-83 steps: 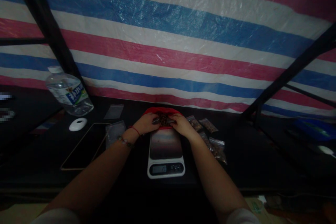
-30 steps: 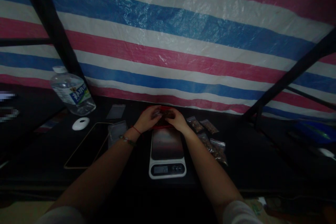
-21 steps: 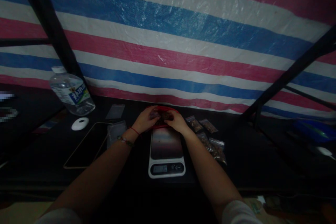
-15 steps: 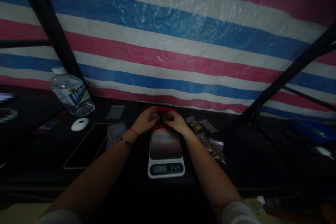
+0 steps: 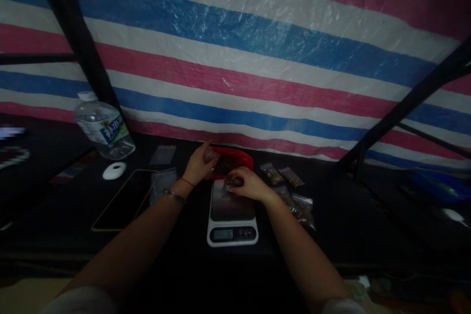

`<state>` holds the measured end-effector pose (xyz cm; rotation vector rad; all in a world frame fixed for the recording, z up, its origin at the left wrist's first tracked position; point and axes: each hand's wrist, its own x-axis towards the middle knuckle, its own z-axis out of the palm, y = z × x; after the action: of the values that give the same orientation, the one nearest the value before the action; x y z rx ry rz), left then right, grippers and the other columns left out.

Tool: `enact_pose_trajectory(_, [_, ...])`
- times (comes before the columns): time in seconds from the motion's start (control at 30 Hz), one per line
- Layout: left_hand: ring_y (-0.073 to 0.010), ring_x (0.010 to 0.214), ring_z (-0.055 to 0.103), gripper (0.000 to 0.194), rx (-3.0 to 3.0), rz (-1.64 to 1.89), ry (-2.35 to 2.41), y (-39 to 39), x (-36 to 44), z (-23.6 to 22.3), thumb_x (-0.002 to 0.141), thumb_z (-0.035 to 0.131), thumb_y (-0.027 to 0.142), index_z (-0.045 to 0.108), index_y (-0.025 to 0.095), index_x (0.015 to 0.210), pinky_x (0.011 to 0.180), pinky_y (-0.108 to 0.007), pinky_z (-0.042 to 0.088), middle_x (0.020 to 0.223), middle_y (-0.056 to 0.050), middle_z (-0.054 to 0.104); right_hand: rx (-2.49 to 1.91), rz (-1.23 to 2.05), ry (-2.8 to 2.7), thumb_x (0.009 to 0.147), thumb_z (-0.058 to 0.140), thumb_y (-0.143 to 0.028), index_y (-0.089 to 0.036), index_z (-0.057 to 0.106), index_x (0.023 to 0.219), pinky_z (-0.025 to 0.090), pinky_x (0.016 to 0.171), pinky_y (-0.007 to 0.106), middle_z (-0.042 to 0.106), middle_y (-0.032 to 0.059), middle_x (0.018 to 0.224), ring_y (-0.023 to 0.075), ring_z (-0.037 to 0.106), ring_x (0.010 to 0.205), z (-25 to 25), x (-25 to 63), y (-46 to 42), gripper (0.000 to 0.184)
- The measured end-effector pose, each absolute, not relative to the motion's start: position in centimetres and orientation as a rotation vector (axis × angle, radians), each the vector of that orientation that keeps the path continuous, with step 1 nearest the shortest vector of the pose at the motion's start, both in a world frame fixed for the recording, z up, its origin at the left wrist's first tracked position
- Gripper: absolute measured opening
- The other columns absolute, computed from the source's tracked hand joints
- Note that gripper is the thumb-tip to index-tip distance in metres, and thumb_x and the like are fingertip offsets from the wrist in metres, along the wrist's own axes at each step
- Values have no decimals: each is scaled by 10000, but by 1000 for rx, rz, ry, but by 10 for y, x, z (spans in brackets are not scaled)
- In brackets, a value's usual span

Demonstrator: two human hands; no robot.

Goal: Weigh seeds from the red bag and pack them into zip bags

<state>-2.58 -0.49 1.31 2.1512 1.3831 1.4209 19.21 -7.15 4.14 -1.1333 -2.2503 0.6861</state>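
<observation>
Dim light; brown contents of the red bowl (image 5: 246,155) only partly visible, your left hand (image 5: 197,166) covering its left end. That hand is curled round a crinkled clear piece (image 5: 210,154), mostly behind your fingers; can't say what it is. Your right hand (image 5: 246,184) grips a small brown, shiny lump (image 5: 231,183) above the far end of the scale (image 5: 232,210); can't tell whether the lump touches the plate. Bowl sits on the desk (image 5: 342,225) just past the scale. Your forearm partly hides the filled zip bags (image 5: 304,212) at right; the blue item (image 5: 439,185) at far right is too dark to name. Pixelated patch at the left edge.

Changes: half a second ago both your hands were in the bowl; now the right is back over the scale with its lump, the left drawn out to the rim, and more of the bowl shows. Bags, tablet (image 5: 125,200) and white mouse (image 5: 114,170) lie as they did.

Writing: display (image 5: 222,234) seemed to read 20 earlier; digits now differ, too blurred to trust. Bottle (image 5: 105,130) carries a blue-green label with large white characters, illegible.
</observation>
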Motion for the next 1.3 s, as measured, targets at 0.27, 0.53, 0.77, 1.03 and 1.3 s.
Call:
enact_pose_trajectory(0.27, [-224, 1122, 587, 650, 2167, 1442, 1310, -19, -21, 20, 775, 621, 292, 368, 199, 1366, 1004, -392, 460, 1196, -79, 619, -1050, 469, -2081, 810, 625, -264, -244, 524, 1274, 334, 1062, 421, 530, 88, 1304, 231, 459, 1227, 67, 206, -67, 475])
enact_pose_trajectory(0.53, [-248, 1165, 536, 644, 2420, 1391, 1210, -21, -20, 26, 778, 632, 225, 372, 215, 1368, 1020, -442, 435, 1241, -104, 570, -851, 502, -2233, 860, 479, -122, -205, 679, 966, 413, 999, 359, 615, 67, 1152, 174, 549, 1111, 81, 171, -28, 241])
enact_pose_trajectory(0.77, [-241, 1116, 568, 681, 2412, 1306, 1184, -21, -26, 29, 761, 673, 308, 379, 203, 1367, 995, -404, 453, 1199, -98, 598, -913, 601, -2361, 750, 517, -33, -211, 734, 857, 455, 914, 334, 711, 12, 932, 179, 630, 940, 90, 168, -12, 300])
enact_pose_trajectory(1.03, [-168, 792, 652, 563, 2175, 1248, 1218, -16, -30, 26, 800, 609, 346, 449, 194, 1318, 781, -311, 538, 944, -31, 674, -986, 727, -2123, 722, 598, -91, -203, 741, 889, 493, 820, 319, 705, 30, 916, 181, 644, 861, 77, 188, -15, 247])
enact_pose_trajectory(1.3, [-166, 873, 639, 432, 2160, 1401, 1165, -20, -26, 25, 822, 569, 359, 533, 178, 1213, 853, -319, 513, 964, -39, 670, -1028, 916, -2183, 746, 586, -130, -203, 743, 915, 493, 815, 306, 716, -4, 882, 178, 645, 844, 73, 188, -17, 242])
